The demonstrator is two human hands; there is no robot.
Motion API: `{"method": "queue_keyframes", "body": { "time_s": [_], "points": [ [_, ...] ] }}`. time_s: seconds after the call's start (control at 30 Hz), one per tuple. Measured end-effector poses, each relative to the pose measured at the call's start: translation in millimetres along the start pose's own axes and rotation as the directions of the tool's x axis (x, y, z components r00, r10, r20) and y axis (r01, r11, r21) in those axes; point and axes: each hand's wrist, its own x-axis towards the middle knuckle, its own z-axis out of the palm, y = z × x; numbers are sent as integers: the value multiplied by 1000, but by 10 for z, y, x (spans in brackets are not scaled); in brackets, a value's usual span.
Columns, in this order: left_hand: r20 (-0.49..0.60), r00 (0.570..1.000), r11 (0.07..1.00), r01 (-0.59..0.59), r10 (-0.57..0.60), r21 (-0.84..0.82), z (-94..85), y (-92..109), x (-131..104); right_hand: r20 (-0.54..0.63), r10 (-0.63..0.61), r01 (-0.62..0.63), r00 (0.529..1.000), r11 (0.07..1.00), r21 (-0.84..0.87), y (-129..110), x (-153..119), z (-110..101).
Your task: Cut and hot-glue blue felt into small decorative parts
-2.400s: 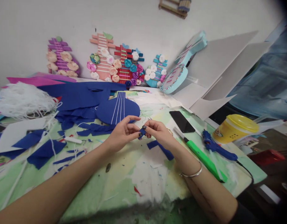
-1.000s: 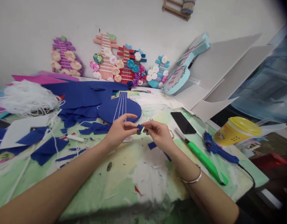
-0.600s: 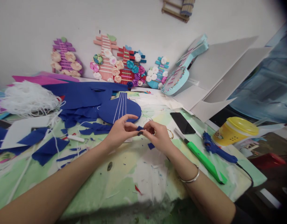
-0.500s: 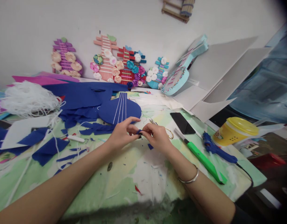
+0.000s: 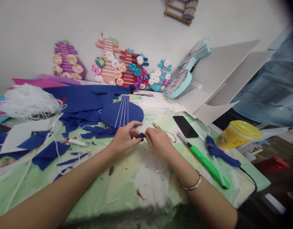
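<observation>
Table (image 5: pixel 118 190) under a green-and-white stained cover, pushed up to a plain pale wall (image 5: pixel 137 19); guitar-shaped crafts with paper flowers lean there in a row, the purple one (image 5: pixel 65 60) at the left end, a light-blue one (image 5: pixel 178 84) tilted against grey-white boards (image 5: pixel 228 70) on the right. Blue sheets (image 5: pixel 85 98), white string heap (image 5: pixel 29 102) and offcuts fill the left side; phone (image 5: pixel 186 126), green-handled cutter (image 5: pixel 208 165), blue glue gun (image 5: pixel 222 154) and yellow tub (image 5: pixel 239 135) on the right. Small blue piece (image 5: pixel 141 135) up between the two hands, in front of the blue guitar shape (image 5: pixel 121 112). Left hand (image 5: pixel 124 136) half curled, index finger raised, thumb and another finger pinching the piece; right hand (image 5: pixel 159 143) more closed, fingertips pinching its other end. Piece is tiny and partly covered by fingers, its exact form unclear. Scissors (image 5: pixel 157 126) partly behind right hand. Left hand overlaps the guitar shape's lower edge. Dark craft behind the red one (image 5: pixel 127 75) mostly hidden. Wooden item (image 5: pixel 177 14) cut off at top; bluish bulk (image 5: pixel 272 92) at right fades into the dark corner, can't identify. Right sleeve (image 5: pixel 246 219) cut off at bottom.
</observation>
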Motion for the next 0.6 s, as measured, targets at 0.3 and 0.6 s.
{"method": "queue_keyframes", "body": {
  "time_s": [0.3,0.6],
  "points": [
    [-109,992,994,-51,62,101,-36,24,-8,-159,394,-185,905,702,687,63,-1,-50],
    [-110,982,987,-158,153,-39,-31,-18,-19,-61,348,-134,936,509,850,142,30,65]
  ]
}}
